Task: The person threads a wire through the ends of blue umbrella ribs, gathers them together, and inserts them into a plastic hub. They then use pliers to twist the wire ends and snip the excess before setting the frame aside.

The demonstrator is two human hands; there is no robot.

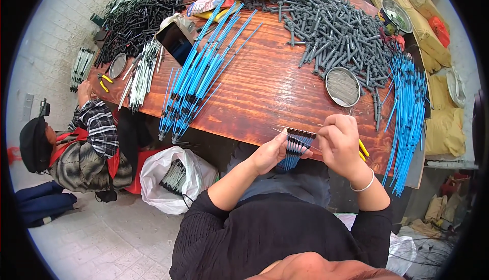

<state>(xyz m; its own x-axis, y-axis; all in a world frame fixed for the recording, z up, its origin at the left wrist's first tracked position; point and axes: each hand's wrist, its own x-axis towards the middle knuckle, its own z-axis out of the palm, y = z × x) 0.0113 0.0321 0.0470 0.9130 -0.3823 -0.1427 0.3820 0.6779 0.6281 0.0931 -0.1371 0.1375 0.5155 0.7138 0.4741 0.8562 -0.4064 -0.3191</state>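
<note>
Just past the near table edge, my left hand (270, 152) grips a flat bundle of blue rods (290, 162) with rows of black fittings (299, 134) across them. The rods hang down over my lap. Thin pale wire-like pieces stick out beside the fittings, near my left thumb and toward the other hand. Right of the bundle, my right hand (338, 145) is closed with thumb and fingers pinched together. What sits in that pinch is too fine to make out. Nearest to it on the table is a round dish (343, 86) of thin metal pins.
Grey plastic pieces (336, 30) lie heaped at the back. Blue rods stand in bundles left (196, 76) and right (407, 112). Yellow-handled pliers (363, 150) lie beside my right wrist. At left a co-worker (97, 137) sits near a white sack (170, 178) and a dark-screened phone (175, 43).
</note>
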